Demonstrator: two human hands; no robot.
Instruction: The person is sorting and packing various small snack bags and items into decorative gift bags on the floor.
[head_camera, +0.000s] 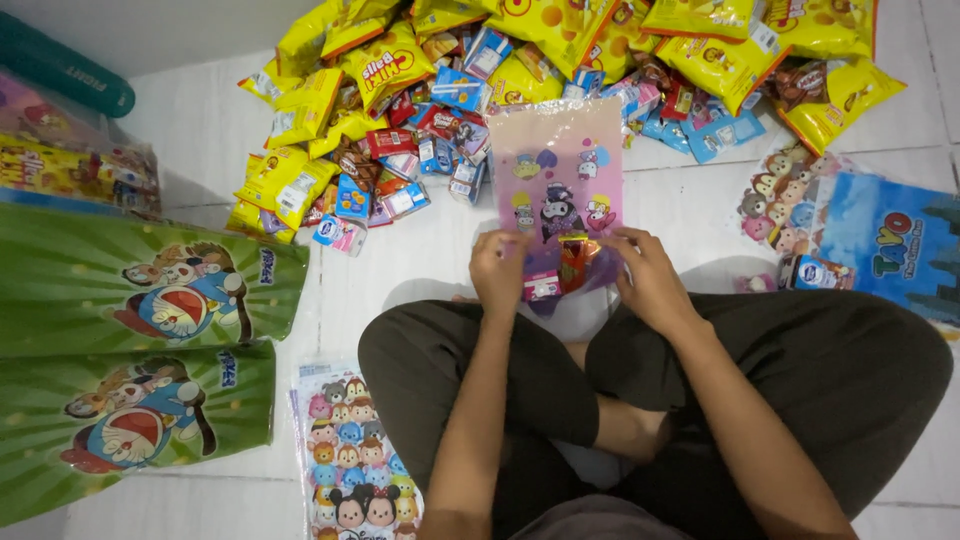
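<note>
Left hand (498, 268) pinching pink cartoon bag (557, 170), right hand (645, 272) gripping its other edge (snacks visible inside), yellow snack pile (560, 50) at 12 o'clock

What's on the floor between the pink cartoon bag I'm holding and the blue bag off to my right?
In the head view, mostly bare white floor tile lies between the pink bag and the blue bag, then a clear pack of cartoon animal faces.

Bright, even overhead light washes the white tiled floor (690, 205), glare sheens the pink cartoon bag (557, 170), soft shadows under the knees, corners slightly stretched and soft
</note>
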